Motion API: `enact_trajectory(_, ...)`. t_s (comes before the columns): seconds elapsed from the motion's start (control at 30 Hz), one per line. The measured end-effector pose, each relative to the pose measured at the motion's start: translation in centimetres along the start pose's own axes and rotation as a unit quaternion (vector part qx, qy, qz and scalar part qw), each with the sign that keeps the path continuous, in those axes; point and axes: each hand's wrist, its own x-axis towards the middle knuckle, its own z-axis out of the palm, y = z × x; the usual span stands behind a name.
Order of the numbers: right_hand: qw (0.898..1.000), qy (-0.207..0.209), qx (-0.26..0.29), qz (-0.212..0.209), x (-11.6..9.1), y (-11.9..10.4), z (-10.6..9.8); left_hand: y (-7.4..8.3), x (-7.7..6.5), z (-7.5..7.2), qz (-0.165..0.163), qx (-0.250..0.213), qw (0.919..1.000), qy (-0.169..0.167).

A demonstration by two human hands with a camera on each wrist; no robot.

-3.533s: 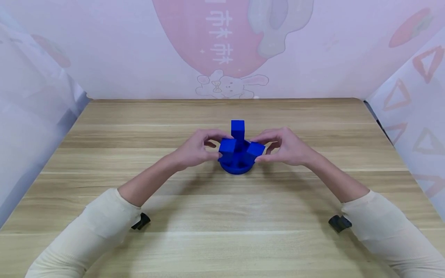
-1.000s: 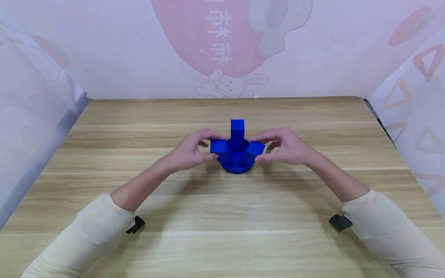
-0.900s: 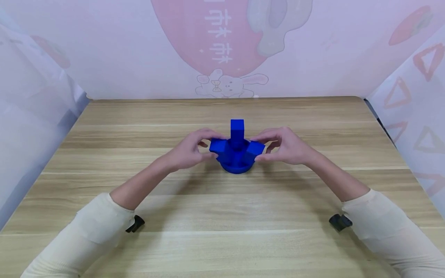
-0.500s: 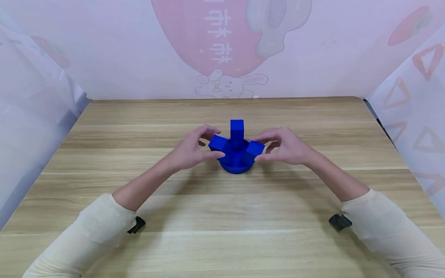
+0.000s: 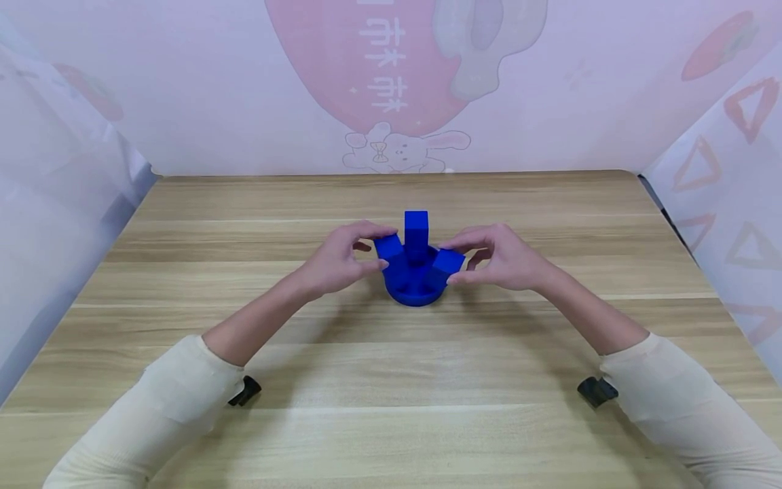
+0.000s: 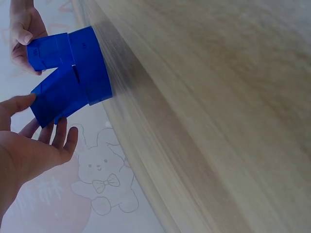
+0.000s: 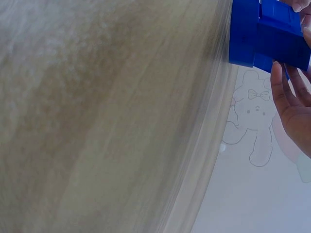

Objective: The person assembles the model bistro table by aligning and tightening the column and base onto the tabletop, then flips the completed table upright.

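A blue round base [image 5: 415, 297] stands on the wooden table, with three blue rectangular blocks rising from it. The rear block [image 5: 417, 231] stands upright and untouched. My left hand [image 5: 342, 261] pinches the left block [image 5: 389, 246] between thumb and fingers; that block leans outward to the left. On the other side, my right hand [image 5: 504, 261] holds the right block [image 5: 449, 259], which tilts to the right. The left wrist view shows the gripped left block [image 6: 56, 97] joined to the base [image 6: 92, 65]. The right block [image 7: 282, 41] is partly cut off in the right wrist view.
The wooden table [image 5: 415, 380] reaches back to a pale printed wall [image 5: 244, 88]. A small black device [image 5: 246, 391] sits at the left sleeve, and another black device [image 5: 597, 392] at the right sleeve.
The left block swung left, then turned slightly back and away. My left fingers loosened from it about half a second ago and now pinch it again. The right hand has stayed in place.
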Motion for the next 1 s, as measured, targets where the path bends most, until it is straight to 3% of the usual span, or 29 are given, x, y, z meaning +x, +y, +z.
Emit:
enact_trajectory(0.1,1.0,0.0,0.0,0.0,0.0,0.0,0.0,0.2,0.2,0.1,-0.002,-0.007,1.0,-0.005)
enact_trajectory(0.2,1.0,-0.002,-0.001,0.002,0.0,0.1,0.0,0.3,0.4,0.3,-0.013,-0.005,0.9998,0.011)
enact_trajectory(0.43,1.0,-0.003,0.0,0.0,0.0,0.1,0.0,0.6,0.8,1.4,-0.073,0.07,0.9907,0.091)
enact_trajectory(0.6,1.0,-0.004,-0.002,-0.003,0.0,0.0,-0.1,1.1,1.2,2.2,-0.099,0.121,0.9806,0.119)
enact_trajectory(0.7,1.0,-0.004,-0.001,-0.003,0.0,0.0,-0.1,1.4,1.3,2.2,-0.103,0.127,0.98,0.113)
enact_trajectory(0.8,1.0,-0.004,-0.001,-0.001,0.0,0.0,-0.1,1.5,1.3,1.9,-0.095,0.107,0.9853,0.094)
enact_trajectory(1.0,1.0,-0.005,0.003,0.002,0.0,-0.1,-0.1,1.7,1.2,1.3,-0.039,0.053,0.9972,0.036)
